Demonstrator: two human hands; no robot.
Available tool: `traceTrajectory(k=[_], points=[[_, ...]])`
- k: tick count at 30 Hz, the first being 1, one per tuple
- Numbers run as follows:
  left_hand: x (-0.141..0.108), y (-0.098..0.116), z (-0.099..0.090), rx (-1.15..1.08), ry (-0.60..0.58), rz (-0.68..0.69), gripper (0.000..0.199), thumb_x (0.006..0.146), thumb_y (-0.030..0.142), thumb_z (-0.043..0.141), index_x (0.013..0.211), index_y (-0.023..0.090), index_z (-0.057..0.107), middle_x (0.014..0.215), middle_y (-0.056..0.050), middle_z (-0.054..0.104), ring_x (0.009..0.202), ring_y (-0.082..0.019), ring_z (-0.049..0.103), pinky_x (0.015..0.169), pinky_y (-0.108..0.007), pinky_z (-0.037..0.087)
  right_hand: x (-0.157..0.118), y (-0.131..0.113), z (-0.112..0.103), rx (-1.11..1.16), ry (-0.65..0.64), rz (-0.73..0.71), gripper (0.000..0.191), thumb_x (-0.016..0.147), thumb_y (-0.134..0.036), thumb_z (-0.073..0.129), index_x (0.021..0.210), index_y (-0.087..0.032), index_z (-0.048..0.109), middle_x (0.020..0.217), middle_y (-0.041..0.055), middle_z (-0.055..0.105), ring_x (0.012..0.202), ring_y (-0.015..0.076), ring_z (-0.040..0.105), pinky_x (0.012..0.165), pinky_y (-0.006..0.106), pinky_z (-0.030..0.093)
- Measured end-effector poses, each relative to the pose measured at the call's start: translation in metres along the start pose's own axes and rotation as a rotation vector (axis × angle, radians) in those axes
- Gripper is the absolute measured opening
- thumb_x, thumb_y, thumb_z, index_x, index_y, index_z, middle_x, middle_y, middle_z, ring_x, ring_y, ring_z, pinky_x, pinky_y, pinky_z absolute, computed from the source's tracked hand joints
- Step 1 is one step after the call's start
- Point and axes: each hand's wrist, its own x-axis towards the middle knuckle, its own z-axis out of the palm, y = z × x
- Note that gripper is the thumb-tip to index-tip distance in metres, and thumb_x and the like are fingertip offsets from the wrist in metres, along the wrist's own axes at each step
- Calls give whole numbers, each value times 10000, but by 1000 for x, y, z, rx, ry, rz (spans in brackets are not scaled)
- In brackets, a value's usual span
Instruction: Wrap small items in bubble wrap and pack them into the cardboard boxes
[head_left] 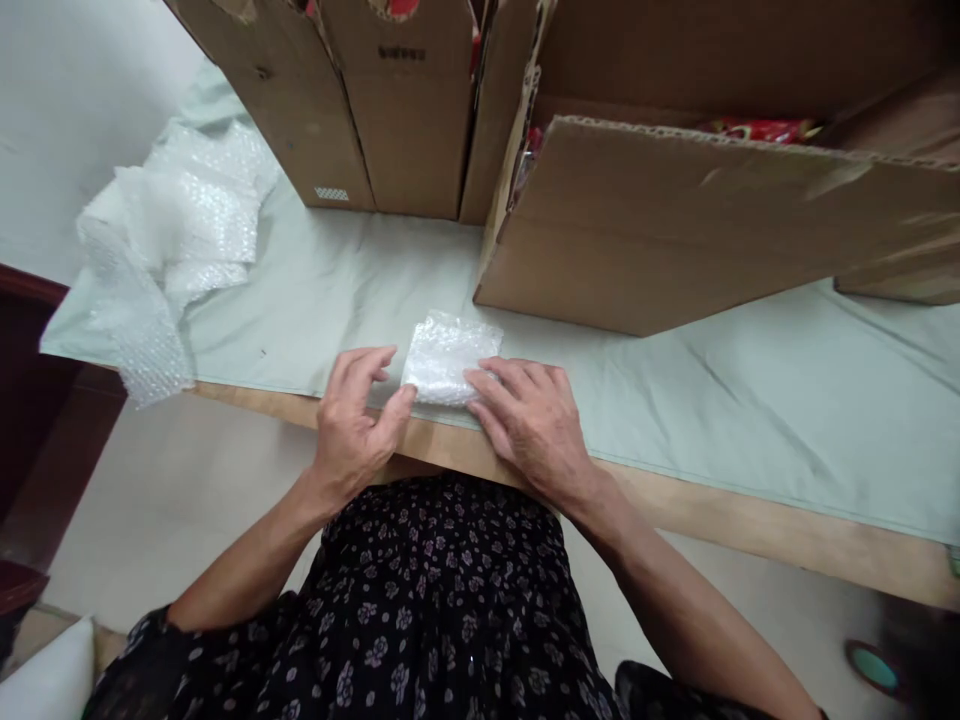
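Note:
A small folded piece of bubble wrap (pixel 448 358) lies on the pale green cloth close to the table's front edge. Its shape is a rough square, and I cannot make out whether anything is inside. At its left side is my left hand (pixel 355 420), fingers curved and well apart from the thumb, whose tip is at the near left corner. My right hand (pixel 534 420) rests on the right part of the wrap, its fingers laid over the top and the thumb along the near edge.
Loose bubble wrap (pixel 187 220) is heaped at the left, one strip hanging over the table edge. Tall cardboard boxes (pixel 405 120) stand at the back. A larger open carton (pixel 645 220) with red packets (pixel 765 130) inside stands at the right. Pale green cloth (pixel 720 400) covers the table.

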Motion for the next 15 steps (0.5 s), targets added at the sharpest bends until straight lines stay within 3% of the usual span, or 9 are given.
traceTrajectory(k=[2, 4, 6, 9, 13, 15], points=[[-12, 8, -7, -251, -26, -255, 299, 965, 323, 704, 1234, 190, 712, 1082, -64, 721, 957, -184, 697, 917, -358, 589, 1, 4, 3, 143, 30, 95, 213, 1030, -232, 617, 1229, -198, 683, 1186, 91, 777, 1022, 257, 704, 843, 400, 497], [-23, 18, -9, -563, -124, -511, 296, 964, 328, 717, 1229, 198, 718, 1106, -67, 750, 998, -186, 726, 946, -353, 596, -1, 4, 1, 332, 40, 185, 219, 1038, -253, 612, 1241, -211, 684, 1193, 73, 781, 1053, 241, 715, 877, 394, 516], [-29, 25, -4, -837, -206, -655, 358, 924, 330, 764, 1253, 197, 715, 1213, -92, 759, 1121, -221, 729, 1022, -380, 584, -5, 0, -6, 508, 25, 244, 228, 1041, -270, 608, 1251, -222, 684, 1208, 60, 778, 1071, 224, 718, 913, 387, 528], [-30, 31, 11, -1074, -275, -687, 453, 837, 317, 845, 1254, 190, 723, 1260, -107, 766, 1219, -273, 710, 1094, -418, 552, -12, -9, -19, 703, -58, 287, 228, 1050, -305, 593, 1248, -245, 692, 1159, 30, 782, 1012, 195, 715, 900, 363, 536], [-30, 34, 27, -1192, -324, -707, 523, 785, 297, 883, 1276, 217, 721, 1306, -95, 766, 1254, -282, 704, 1108, -413, 544, -20, -17, -27, 825, -236, 303, 247, 1078, -335, 538, 1252, -269, 700, 1011, 1, 777, 888, 170, 696, 823, 335, 547], [-29, 35, 31, -1196, -279, -696, 507, 796, 299, 873, 1277, 241, 722, 1327, -74, 763, 1286, -270, 691, 1144, -417, 527, -23, -15, -26, 757, -190, 319, 251, 1078, -340, 532, 1237, -249, 704, 1070, 33, 770, 957, 190, 707, 870, 365, 551]])
